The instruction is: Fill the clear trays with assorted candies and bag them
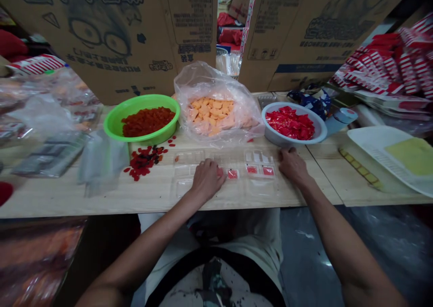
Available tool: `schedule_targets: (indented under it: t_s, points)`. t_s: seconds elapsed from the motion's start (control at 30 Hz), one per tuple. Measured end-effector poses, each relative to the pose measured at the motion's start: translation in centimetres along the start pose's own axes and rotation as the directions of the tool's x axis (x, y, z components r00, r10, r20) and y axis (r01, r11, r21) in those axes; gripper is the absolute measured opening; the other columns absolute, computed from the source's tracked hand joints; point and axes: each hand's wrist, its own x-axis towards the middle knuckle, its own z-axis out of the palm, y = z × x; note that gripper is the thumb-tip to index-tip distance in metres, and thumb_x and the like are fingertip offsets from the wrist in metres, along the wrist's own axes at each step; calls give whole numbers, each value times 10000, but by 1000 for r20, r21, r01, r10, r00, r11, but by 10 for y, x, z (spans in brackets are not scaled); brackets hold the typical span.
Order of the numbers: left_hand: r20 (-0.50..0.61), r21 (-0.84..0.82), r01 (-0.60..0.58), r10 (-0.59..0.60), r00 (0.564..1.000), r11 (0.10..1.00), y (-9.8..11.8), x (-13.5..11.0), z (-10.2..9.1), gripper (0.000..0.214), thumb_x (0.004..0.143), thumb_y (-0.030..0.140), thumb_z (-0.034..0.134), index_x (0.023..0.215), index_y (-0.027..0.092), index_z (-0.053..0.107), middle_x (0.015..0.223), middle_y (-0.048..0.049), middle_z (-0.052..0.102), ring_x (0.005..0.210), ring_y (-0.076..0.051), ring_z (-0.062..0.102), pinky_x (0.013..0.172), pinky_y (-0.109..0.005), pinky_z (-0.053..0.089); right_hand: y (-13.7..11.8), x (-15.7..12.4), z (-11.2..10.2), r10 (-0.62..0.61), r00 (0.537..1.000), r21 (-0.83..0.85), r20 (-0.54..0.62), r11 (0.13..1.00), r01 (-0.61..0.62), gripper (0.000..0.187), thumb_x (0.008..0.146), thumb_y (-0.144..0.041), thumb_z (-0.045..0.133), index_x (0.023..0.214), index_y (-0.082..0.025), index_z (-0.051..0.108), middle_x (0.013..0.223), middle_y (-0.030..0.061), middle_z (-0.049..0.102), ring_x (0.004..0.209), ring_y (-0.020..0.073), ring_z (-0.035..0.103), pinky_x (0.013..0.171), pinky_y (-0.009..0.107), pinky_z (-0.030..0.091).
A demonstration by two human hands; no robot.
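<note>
head view: two tall cardboard cartons (152, 41) stand along the far side of the pale wooden table (152, 199), perhaps to screen off the space behind. in front of them sits a clear plastic bag (196, 79), its mouth spread wide, likely so that the orange pieces (213, 113) inside are easy to reach. to its left is a bright green basin (149, 139) of darker orange pieces (149, 122), to its right a pale blue basin (287, 139) of shiny red packets (291, 124); this arc seems meant to keep everything within arm's length. clear compartment trays (260, 188) lie flat near the table's front edge, between the forearms, probably for a straight view down into them. the left hand (207, 178) bends palm down over the trays; whether its fingers pinch anything cannot be told. the right hand (292, 165) is curled just in front of the blue basin, its grip also hidden. small red squares (232, 174) sit in some compartments, and loose red and dark bits (142, 162) lie scattered before the green basin.
</note>
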Motion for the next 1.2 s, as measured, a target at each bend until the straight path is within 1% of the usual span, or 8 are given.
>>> schedule_targets:
  t_s: [0.17, 0.3, 0.47, 0.7, 0.87, 1.03, 1.13, 1.2]
  points:
    - [58, 67, 60, -64, 996, 996, 7, 9, 8, 213, 937, 260, 491, 896, 129, 653, 915, -164, 671, 945, -323, 642, 838, -450, 513, 0, -14, -10, 102, 983, 140, -152, 987, -81, 405, 836, -159, 429, 1218, -114, 554, 1104, 202, 577, 850, 269, 601, 740, 384, 456]
    - [53, -4, 146, -146, 988, 989, 12, 12, 7, 234, 958, 320, 482, 994, 143, 630, 1002, -147, 649, 924, -276, 656, 780, -383, 523, -25, -33, -13, 59, 947, 335, -317, 941, 53, 422, 768, -130, 444, 1175, -153, 552, 1017, 139, 624, 948, 274, 584, 843, 377, 459]
    - [139, 31, 163, -165, 976, 986, 11, 24, 4, 217, 923, 286, 533, 1057, 150, 636, 1113, -132, 590, 879, -234, 669, 748, -343, 518, -57, -35, -5, 115, 933, 477, -342, 876, 67, 449, 731, -93, 399, 1141, -144, 575, 1037, 155, 623, 978, 275, 580, 909, 406, 459]
    - [62, -73, 48, -43, 997, 996, 5, 20, 17, 287, 882, 95, 498, 1136, 164, 610, 1130, -125, 613, 1023, -268, 624, 864, -389, 520, -69, -36, 5, 192, 905, 751, -378, 635, 179, 434, 826, -179, 358, 1245, -157, 469, 1023, 100, 652, 880, 198, 620, 832, 324, 496]
    - [-8, -240, -89, 90, 996, 967, -3, 12, 22, 356, 861, 69, 491, 1192, 159, 587, 1059, -93, 686, 1021, -247, 620, 954, -409, 499, -89, -47, 8, 55, 944, 712, -327, 671, 207, 445, 790, -154, 391, 1208, -146, 542, 1005, 106, 672, 873, 214, 626, 844, 345, 488]
    - [-52, -721, -5, -47, 998, 693, -12, 3, 3, 345, 862, 180, 554, 1205, 193, 590, 1005, -47, 696, 919, -175, 665, 818, -307, 531, -102, -55, -13, 73, 929, 717, -364, 659, 229, 470, 796, -125, 398, 1251, -125, 513, 970, 106, 675, 843, 207, 629, 824, 342, 491]
    - [61, -917, 124, -172, 983, 380, -2, -1, -10, 384, 873, 360, 623, 1203, 165, 596, 988, -60, 705, 908, -171, 675, 813, -298, 534, -125, -71, -22, -133, 923, 748, -360, 550, 371, 448, 798, -114, 425, 1233, -163, 522, 930, 67, 675, 809, 182, 629, 772, 311, 503]
    - [170, -948, 205, -154, 973, 245, 7, -4, -14, 486, 822, 438, 701, 1206, 155, 606, 905, -45, 710, 819, -157, 673, 772, -286, 534, -147, -84, -23, -313, 872, 745, -376, 457, 485, 429, 795, -102, 435, 1203, -174, 545, 955, 69, 673, 844, 180, 636, 782, 313, 515]
